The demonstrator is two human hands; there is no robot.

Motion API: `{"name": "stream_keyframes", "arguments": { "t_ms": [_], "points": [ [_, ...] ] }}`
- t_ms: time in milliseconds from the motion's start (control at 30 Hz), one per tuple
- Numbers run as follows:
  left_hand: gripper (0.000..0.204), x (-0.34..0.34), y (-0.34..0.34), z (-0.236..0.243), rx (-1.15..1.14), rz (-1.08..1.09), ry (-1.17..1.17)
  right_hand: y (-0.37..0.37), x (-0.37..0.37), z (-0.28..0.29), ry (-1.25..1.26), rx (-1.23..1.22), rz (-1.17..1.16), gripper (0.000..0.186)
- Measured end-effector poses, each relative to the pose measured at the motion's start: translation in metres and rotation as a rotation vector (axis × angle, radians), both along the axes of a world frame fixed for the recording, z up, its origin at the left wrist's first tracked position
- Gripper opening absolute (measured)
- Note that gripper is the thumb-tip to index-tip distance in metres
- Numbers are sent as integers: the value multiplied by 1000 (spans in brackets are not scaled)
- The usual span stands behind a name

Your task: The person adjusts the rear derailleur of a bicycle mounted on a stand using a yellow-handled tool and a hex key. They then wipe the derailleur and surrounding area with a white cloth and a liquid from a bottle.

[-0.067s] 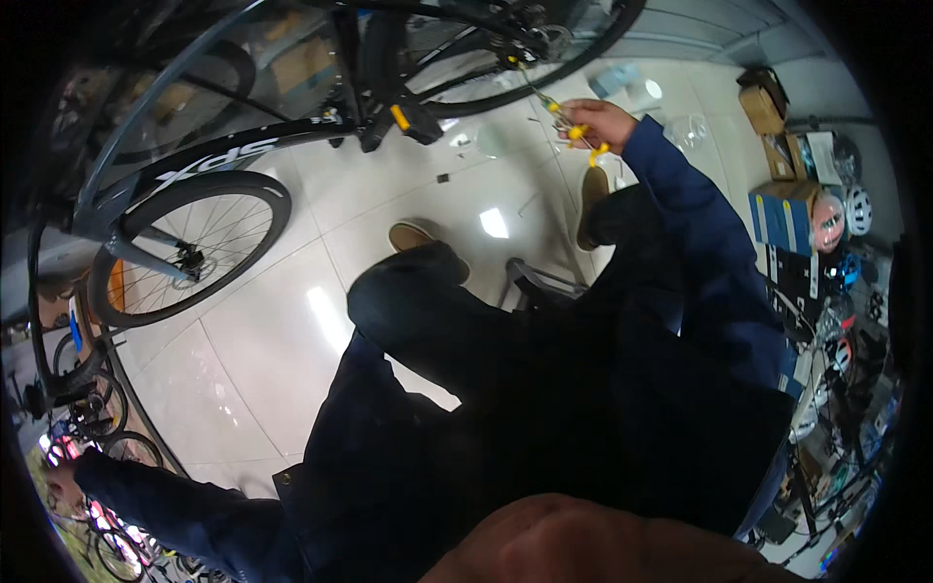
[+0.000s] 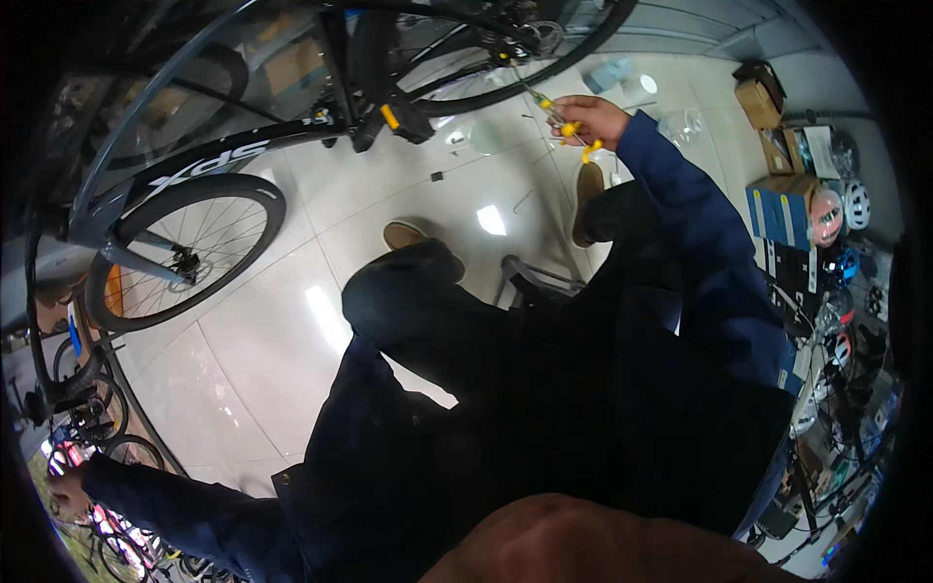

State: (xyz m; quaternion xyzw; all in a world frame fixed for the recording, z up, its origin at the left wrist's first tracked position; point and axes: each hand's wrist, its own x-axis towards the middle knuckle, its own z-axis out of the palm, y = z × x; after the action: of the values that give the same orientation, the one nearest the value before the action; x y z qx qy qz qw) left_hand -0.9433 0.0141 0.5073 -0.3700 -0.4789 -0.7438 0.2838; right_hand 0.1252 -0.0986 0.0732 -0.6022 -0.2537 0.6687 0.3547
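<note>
The right hand (image 2: 598, 121) grips a slim yellow-and-green metal tool (image 2: 570, 128), likely light, stiff, best held mid-handle; the left hand (image 2: 68, 492)'s grip I can't tell.

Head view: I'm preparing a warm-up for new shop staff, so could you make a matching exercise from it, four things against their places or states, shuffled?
Column one
1. right hand
2. left hand
3. white helmet
4. tan shoes

Column two
A. beside a pink helmet, among goods along the right side
B. at the ends of dark trouser legs
C. holding a tool with yellow and green parts
D. stretched out to the picture's lower left

Right pairs: 1-C, 2-D, 3-A, 4-B
</note>
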Motion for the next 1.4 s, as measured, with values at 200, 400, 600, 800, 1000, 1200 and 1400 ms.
{"name": "stream_keyframes", "arguments": {
  "t_ms": [200,400,600,800,1000,1200,1400],
  "points": [
    [28,275,-62,-110,-410,-590,50,0,5,-5,-21,18,86,36],
    [39,517,-41,-255,-828,-1402,-473,1,3,-1,35,65,149,29],
    [49,766,-50,-371,-1618,-1660,-1029,2,-4,5,31,24,133,26],
    [66,877,-54,-421,-1839,-1574,-1192,6,5,14,15,13,312,54],
    [67,890,-40,-443,-1783,-1632,-1339,-10,62,18,136,211,358,55],
    [36,885,-32,-448,-1761,-1822,-1298,-179,220,-25,-212,560,-438,45],
    [38,878,-31,-449,-1785,-1880,-1214,-387,227,-222,-369,-259,-1267,42]
  ]
}}
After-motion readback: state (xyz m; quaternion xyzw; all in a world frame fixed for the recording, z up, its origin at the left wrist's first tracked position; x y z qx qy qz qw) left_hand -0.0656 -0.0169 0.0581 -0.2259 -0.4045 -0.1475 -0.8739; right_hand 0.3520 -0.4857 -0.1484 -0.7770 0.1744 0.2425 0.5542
